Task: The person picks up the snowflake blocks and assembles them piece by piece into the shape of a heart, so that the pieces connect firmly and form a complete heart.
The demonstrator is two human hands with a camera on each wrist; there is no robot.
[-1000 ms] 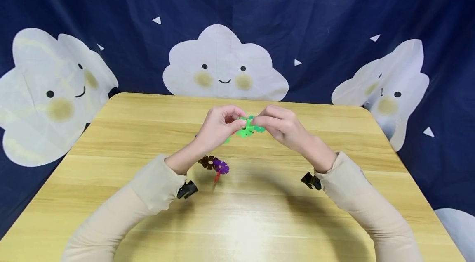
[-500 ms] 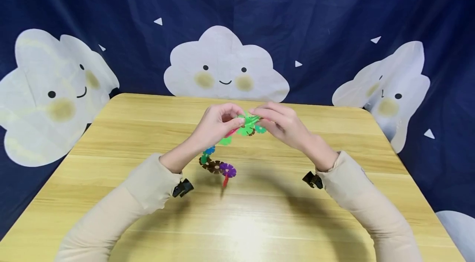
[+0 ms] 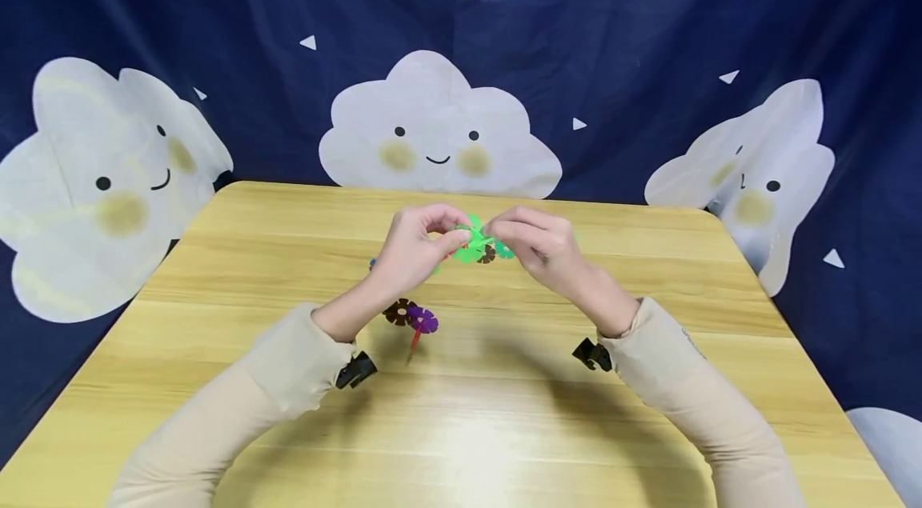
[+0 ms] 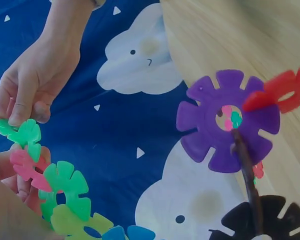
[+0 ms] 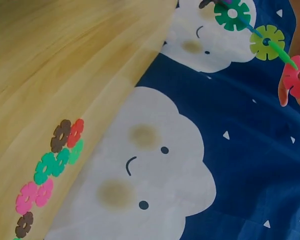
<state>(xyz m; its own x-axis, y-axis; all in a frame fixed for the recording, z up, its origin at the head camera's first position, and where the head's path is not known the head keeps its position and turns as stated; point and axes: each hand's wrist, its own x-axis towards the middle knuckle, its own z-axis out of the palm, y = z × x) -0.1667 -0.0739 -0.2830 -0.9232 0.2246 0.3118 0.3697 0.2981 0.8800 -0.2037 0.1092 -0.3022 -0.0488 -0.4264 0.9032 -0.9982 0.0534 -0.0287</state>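
Note:
A chain of slotted plastic snowflake discs hangs from my left hand (image 3: 421,248), whose thumb and fingers pinch it near its upper end. Close by, my right hand (image 3: 542,240) pinches a green snowflake disc (image 4: 27,132) that meets a pink disc (image 4: 27,167) of the chain. Below these run another green disc (image 4: 65,187), a yellow-green disc (image 5: 267,42) and a blue disc (image 4: 127,233). Toward the free end come a brown disc (image 3: 398,312), a purple disc (image 3: 423,321) and a red disc (image 3: 415,340). Fingers partly hide the joint between the hands.
Loose snowflake discs lie on the wooden table (image 3: 461,412) beyond the hands, among them pink discs (image 5: 27,197), teal discs (image 5: 45,167) and a brown disc (image 5: 61,135). Behind the table's far edge hangs a dark blue cloth (image 3: 619,36) with white clouds.
The chain's hanging end swung right, then back left. My right fingers spread over the green disc half a second ago and now pinch it. Both hands stay near the same place.

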